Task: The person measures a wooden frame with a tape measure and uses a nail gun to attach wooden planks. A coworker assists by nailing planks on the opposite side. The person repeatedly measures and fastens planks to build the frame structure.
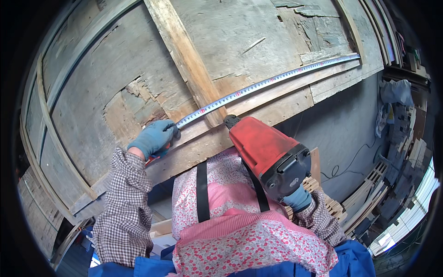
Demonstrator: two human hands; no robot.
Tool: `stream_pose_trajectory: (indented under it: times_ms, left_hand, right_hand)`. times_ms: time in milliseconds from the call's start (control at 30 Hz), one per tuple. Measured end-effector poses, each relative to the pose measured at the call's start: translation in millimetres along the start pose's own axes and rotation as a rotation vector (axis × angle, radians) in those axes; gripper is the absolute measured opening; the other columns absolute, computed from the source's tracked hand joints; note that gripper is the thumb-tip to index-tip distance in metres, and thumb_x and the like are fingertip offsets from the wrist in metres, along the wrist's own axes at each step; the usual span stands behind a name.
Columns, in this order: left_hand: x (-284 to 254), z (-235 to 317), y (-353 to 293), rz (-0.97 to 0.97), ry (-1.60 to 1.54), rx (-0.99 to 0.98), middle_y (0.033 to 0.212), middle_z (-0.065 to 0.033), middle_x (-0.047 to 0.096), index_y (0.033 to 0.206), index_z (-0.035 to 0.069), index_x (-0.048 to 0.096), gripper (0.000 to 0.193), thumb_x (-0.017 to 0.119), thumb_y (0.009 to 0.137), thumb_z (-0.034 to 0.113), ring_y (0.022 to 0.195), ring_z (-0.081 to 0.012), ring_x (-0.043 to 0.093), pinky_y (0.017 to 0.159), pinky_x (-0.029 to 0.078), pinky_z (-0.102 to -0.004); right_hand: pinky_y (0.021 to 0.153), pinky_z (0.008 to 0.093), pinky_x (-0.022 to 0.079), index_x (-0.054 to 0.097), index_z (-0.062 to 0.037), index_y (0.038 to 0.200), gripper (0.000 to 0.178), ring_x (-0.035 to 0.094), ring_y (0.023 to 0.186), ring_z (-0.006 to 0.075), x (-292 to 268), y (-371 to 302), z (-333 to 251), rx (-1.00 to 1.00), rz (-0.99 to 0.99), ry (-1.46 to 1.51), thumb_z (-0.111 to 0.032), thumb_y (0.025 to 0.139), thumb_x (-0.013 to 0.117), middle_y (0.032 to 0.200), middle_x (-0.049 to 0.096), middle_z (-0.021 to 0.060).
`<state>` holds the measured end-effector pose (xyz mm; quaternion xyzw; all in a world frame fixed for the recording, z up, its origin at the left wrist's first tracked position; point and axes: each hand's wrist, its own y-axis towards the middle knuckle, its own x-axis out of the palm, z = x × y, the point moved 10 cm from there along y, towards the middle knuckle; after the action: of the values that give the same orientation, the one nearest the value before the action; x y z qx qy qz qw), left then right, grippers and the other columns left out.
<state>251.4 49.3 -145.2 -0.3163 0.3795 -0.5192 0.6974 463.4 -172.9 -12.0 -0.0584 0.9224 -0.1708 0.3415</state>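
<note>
My left hand, in a blue-grey glove, is closed around the case of a tape measure at the panel's near edge. Only a bit of red and black shows past the fingers. From it the white tape blade runs out to the right along a wooden batten, as far as a crosspiece at the right end. In my right hand, also gloved, is a red and black nail gun. Its nose is at the near end of the middle wooden strip; I cannot tell whether they touch. The handle is hidden behind the tool's body.
Under the tape lies a large worn plywood panel with splintered patches and a loose sliver. Battens frame its left side. To the right, stacked wood pieces, a plastic bag and a dark cable lie beyond the floor.
</note>
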Motion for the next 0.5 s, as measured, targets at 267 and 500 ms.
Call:
stream_pose_trajectory:
  times_ms: [267, 500]
  left_hand:
    - [0.3, -0.4, -1.6, 0.011, -0.001, -0.016, 0.065, -0.0028, 0.058, 0.084, 0.007, 0.061, 0.025, 0.043, 0.091, 0.023, 0.053, -0.0102, 0.052, 0.051, 0.043, -0.0263]
    - [-1.0, 8.4, -6.8, 0.023, 0.005, -0.065, 0.063, -0.0014, 0.055, 0.085, 0.008, 0.060, 0.025, 0.042, 0.092, 0.024, 0.050, -0.0097, 0.049, 0.047, 0.041, -0.0249]
  right_hand:
    - [0.105, 0.0370, 0.032, 0.042, -0.0153, 0.133, 0.054, 0.041, 0.124, 0.0238, 1.6, -1.0, 2.0, -0.022, -0.009, -0.027, -0.032, 0.084, 0.057, 0.134, 0.044, 0.0066]
    - [0.107, 0.0364, 0.029, 0.039, -0.0155, 0.134, 0.051, 0.038, 0.126, 0.0236, 10.6, -4.5, 12.7, 0.006, -0.034, 0.060, -0.032, 0.088, 0.052, 0.137, 0.040, 0.0066]
